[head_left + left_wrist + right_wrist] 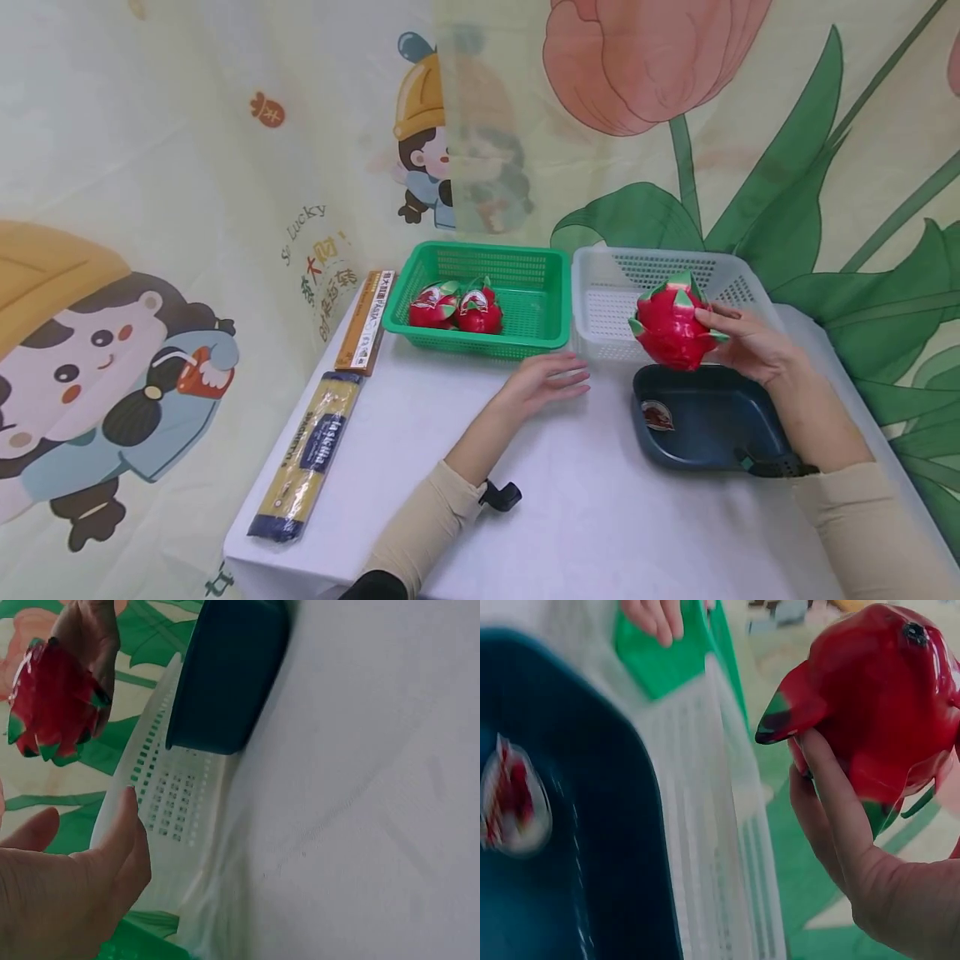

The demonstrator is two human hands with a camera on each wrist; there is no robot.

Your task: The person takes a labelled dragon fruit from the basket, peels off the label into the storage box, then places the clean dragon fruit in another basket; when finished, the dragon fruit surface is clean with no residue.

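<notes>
Red dragon fruits (671,333) total three, right fingers (832,784) gripping one, left fingers (121,832) outstretched.

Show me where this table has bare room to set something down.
The white tablecloth is bare between the yellow pasta packet and the left forearm, and between that forearm and the dark blue tray. The right half of the green basket looks free. It's crowded at right, where the right hand holds a dragon fruit near the tray and white basket.

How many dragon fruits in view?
3: one dragon fruit in the right hand, two more in the green basket. The held one partly hides the white basket; any behind would be hidden.
</notes>
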